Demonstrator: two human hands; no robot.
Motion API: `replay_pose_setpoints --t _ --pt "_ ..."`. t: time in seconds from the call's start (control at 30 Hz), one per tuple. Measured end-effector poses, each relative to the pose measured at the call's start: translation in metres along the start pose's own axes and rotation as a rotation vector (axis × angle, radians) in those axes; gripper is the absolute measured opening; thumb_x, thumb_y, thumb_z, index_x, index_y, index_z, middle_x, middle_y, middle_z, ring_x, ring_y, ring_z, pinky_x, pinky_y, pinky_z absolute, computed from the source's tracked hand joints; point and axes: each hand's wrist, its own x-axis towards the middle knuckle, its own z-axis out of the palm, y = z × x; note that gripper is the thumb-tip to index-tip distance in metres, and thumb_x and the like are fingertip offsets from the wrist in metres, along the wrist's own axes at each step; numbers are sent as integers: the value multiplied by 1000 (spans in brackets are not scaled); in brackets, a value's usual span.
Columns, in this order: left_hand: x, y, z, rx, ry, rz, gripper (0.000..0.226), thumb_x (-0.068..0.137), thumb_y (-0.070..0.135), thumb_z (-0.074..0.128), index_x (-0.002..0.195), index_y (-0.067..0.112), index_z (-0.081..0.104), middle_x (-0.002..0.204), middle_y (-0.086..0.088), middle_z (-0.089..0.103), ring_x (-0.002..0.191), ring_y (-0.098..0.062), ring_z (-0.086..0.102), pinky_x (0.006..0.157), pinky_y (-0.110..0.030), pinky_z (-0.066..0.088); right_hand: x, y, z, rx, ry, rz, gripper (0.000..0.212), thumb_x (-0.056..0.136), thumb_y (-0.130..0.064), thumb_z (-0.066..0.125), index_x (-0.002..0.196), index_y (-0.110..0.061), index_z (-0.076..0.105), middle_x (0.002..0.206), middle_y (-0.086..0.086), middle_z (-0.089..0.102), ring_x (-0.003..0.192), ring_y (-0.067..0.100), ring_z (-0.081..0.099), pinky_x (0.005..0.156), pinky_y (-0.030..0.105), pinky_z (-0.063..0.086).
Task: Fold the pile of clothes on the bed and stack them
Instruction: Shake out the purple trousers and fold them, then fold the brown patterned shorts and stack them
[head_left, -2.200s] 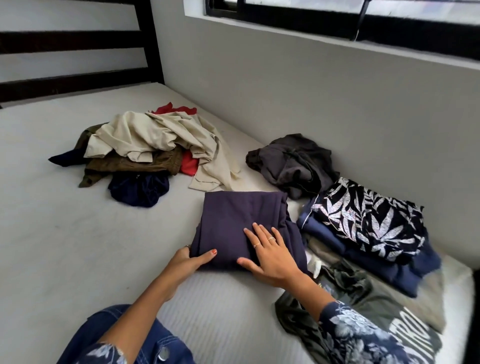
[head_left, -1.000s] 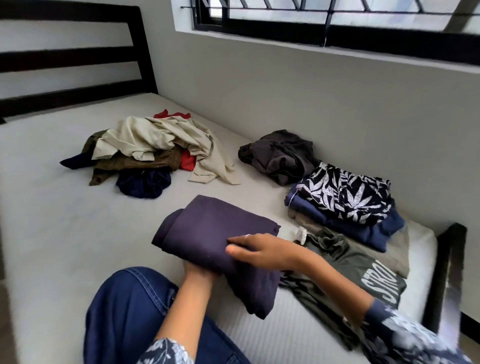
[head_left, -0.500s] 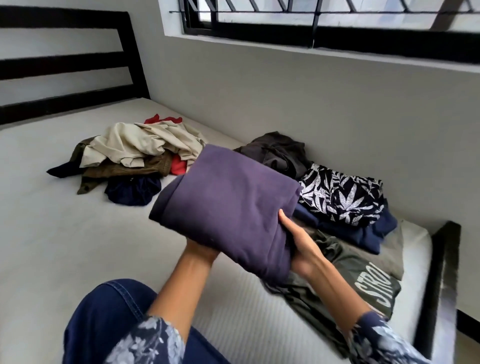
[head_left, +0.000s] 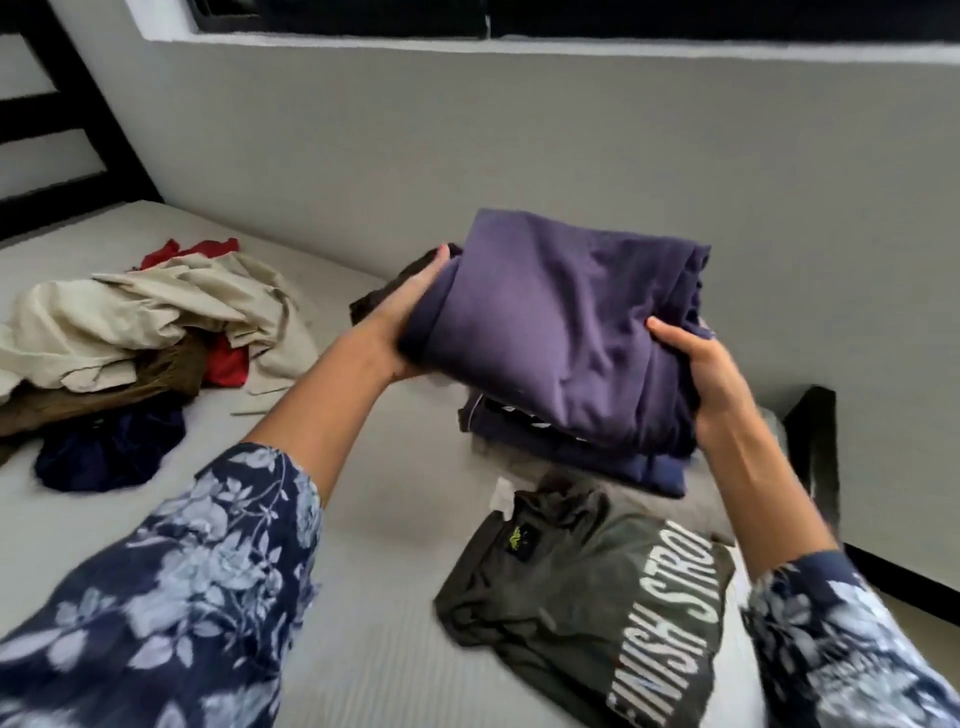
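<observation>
A folded purple garment (head_left: 561, 332) is held up over the stack of folded clothes (head_left: 597, 457) by the wall. My left hand (head_left: 415, 312) grips its left edge and my right hand (head_left: 701, 369) grips its right edge. The stack's navy layer shows under the purple garment; its leaf-print top piece is mostly hidden. The unfolded pile (head_left: 130, 332) lies at the left on the bed: a beige piece on top, with olive, red and dark navy pieces under it.
A grey-green T-shirt with white lettering (head_left: 597, 613) lies spread on the mattress (head_left: 389, 519) near me. A dark crumpled garment (head_left: 374, 301) peeks out behind my left hand. The grey wall runs close behind the stack. The black footboard (head_left: 815, 447) stands at the right.
Both hands lifted the folded purple garment off the mattress and carried it right and away from me, over the folded stack. The view swung right.
</observation>
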Motion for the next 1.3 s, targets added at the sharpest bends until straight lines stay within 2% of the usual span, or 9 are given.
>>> replay_pose_setpoints --t 0.1,0.2,0.33,0.47,0.57,0.67,0.77,0.97,1.3 --pt "34 -29 12 275 70 -130 62 93 66 27 118 21 61 114 4 64 104 -18 59 84 -29 47 26 13 -42 -204 87 19 36 82 -20 73 115 -9 64 116 11 68 85 16 70 72 25 58" --pt "44 -98 18 443 105 -16 50 95 37 56 141 21 44 135 3 56 115 -10 55 100 -26 43 40 51 -66 -374 123 118 18 84 -20 72 100 -18 63 110 7 67 76 7 65 61 14 54" --pt "57 -127 18 566 216 126 65 84 33 70 142 30 42 133 7 58 119 -12 55 107 -34 42 61 73 -78 -390 147 161 55 68 -36 85 114 -12 66 108 2 71 94 18 68 82 31 55" --pt "58 -120 18 734 194 151 63 89 32 64 146 27 36 137 6 55 124 -15 51 107 -32 39 63 78 -76 -448 239 137 66 60 -42 88 112 -9 65 111 3 70 99 20 66 91 36 53" --pt "56 -116 18 905 221 184 68 90 37 61 149 28 29 142 1 49 130 -21 46 107 -32 38 47 73 -66 -611 369 50 108 48 -66 83 131 -5 46 126 10 61 113 27 60 97 42 48" --pt "38 -113 2 1115 204 191 76 90 44 57 152 32 14 155 -1 27 139 -23 32 113 -40 31 21 69 -49 -963 538 -76 94 78 -53 70 147 -9 22 145 18 36 129 42 41 102 52 35" --pt "5 -112 -24 1379 207 110 77 93 50 51 151 39 2 161 3 6 144 -28 21 112 -48 28 5 69 -26 -1182 596 -273 70 89 -25 60 148 -11 24 151 21 24 134 45 30 106 57 26" --pt "-66 -99 -93 1553 317 -164 77 95 52 44 152 34 -3 161 1 -6 147 -28 6 113 -47 20 -22 76 65 -1277 137 -736 47 84 -5 60 130 1 52 142 23 43 129 39 42 102 48 37" --pt "-198 -97 -206 1410 583 -393 78 95 46 49 153 23 2 161 0 -3 146 -26 8 115 -44 20 -94 162 259 -1437 -616 -686 44 89 -15 56 131 -8 48 134 11 43 122 33 46 99 41 37"
